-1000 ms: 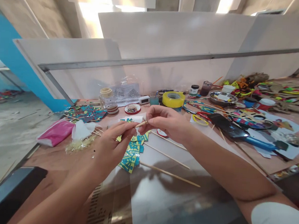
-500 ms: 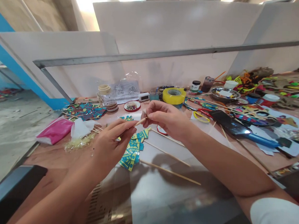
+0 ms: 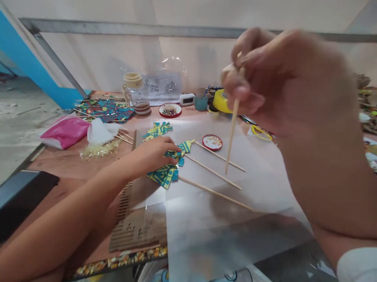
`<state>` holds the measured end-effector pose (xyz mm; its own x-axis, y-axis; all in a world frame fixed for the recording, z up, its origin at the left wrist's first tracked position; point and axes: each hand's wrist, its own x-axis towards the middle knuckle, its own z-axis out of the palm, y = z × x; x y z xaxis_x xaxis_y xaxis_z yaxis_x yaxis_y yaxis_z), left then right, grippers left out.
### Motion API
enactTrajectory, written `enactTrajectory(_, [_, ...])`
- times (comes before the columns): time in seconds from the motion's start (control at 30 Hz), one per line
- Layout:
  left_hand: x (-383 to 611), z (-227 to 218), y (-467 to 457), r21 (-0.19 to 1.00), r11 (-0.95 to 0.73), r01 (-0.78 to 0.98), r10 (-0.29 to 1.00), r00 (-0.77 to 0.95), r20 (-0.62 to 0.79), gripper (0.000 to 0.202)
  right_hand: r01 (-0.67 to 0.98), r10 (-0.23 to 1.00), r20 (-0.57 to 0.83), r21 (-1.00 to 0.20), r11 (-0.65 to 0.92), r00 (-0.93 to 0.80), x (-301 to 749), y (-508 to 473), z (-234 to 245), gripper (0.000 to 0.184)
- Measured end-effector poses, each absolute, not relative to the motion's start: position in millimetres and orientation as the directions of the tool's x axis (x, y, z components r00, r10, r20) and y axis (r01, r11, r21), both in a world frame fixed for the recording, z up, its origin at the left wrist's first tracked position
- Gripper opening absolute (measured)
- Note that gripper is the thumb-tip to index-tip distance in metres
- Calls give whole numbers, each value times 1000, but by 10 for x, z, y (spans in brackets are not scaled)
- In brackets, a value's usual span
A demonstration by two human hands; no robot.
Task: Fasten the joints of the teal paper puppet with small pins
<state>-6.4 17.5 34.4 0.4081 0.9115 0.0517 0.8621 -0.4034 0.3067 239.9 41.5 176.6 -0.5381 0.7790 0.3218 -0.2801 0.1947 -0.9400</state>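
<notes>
My right hand [image 3: 274,74] is raised close to the camera, closed in a pinch around a thin wooden stick [image 3: 231,139] whose lower end points down over the white sheet. Smaller detail at its fingertips is blurred. My left hand [image 3: 158,154] reaches low over teal-and-yellow patterned cut-outs [image 3: 164,176], fingers apart and touching them or just above. Several wooden sticks [image 3: 214,193] extend from these cut-outs across the sheet. Another patterned cut-out [image 3: 159,130] lies just beyond my left hand. A small red-rimmed lid [image 3: 212,142] with tiny pale bits sits near the sticks.
Corrugated cardboard [image 3: 139,229] lies at the front edge. Behind are a glass jar [image 3: 137,96], a red-rimmed dish of beads [image 3: 170,110], a cup of bluish liquid [image 3: 201,100] and yellow tape [image 3: 221,101]. A pink bag [image 3: 65,130] and a dark box [image 3: 17,203] stand left.
My hands have parted. The right has risen toward the camera with the stick; the left has let go of it and dropped onto the cut-outs. The view has tilted down.
</notes>
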Motion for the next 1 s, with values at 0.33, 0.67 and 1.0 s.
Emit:
enactTrajectory(0.33, [-46,28,331,426,-313,849,931,363,-40,30,281,616,91,-832,479,-783,2311,611,927,10])
enactTrajectory(0.67, [7,99,292,783,-250,570,956,275,105,37,297,631,351,-658,692,-692,2297,671,113,7])
enactTrajectory(1.0, [144,105,212,831,-224,509,950,303,71,35,226,571,421,-630,743,-705,2269,662,11,8])
